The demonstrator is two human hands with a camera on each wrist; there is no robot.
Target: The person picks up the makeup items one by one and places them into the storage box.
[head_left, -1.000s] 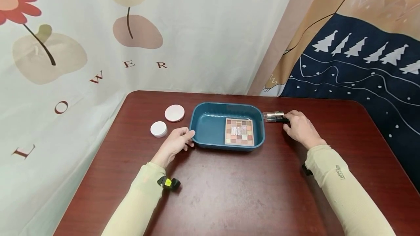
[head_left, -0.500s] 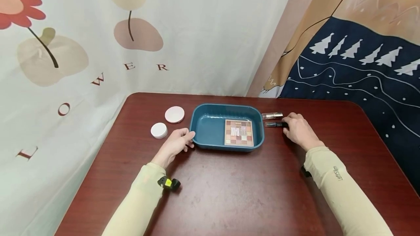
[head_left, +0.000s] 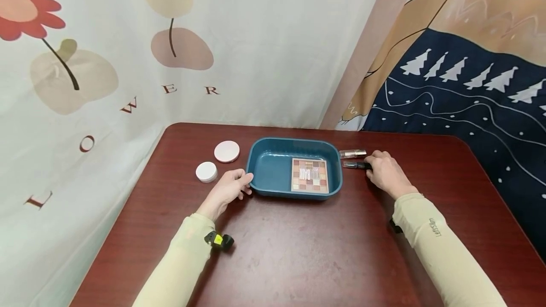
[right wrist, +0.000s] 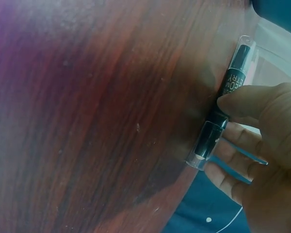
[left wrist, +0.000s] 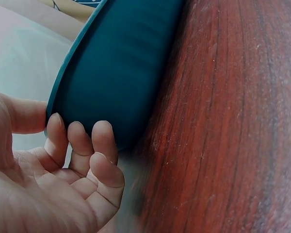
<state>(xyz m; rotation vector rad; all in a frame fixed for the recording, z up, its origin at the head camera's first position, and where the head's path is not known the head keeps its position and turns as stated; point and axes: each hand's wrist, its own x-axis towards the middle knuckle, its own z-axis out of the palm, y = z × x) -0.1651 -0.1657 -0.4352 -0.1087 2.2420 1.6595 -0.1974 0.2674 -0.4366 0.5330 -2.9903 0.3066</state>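
Note:
My left hand [head_left: 230, 186] holds the near left corner of a blue-green tray [head_left: 273, 192]. In the left wrist view the thumb lies at the rim and the curled fingers [left wrist: 103, 138] are against the outer wall. A square eyeshadow palette [head_left: 309, 176] lies inside the tray, towards its right end. To the right of the tray, my right hand [head_left: 387, 172] pinches a black double-ended makeup stick [right wrist: 229, 85] with clear end caps. Just behind that stick lies a clear tube with a shiny metallic cap [head_left: 353, 154], apart from the fingers.
Two round white-lidded containers stand left of the tray: a larger flat one [head_left: 227, 151] and a smaller jar [head_left: 206, 172]. The dark red wooden table [head_left: 290, 250] ends against a white printed curtain [head_left: 264, 60] and a navy tree-patterned cloth [head_left: 460, 89].
The black makeup stick has come slightly towards me with my right hand, leaving a gap to the clear tube behind it. My left hand stays at the tray's corner.

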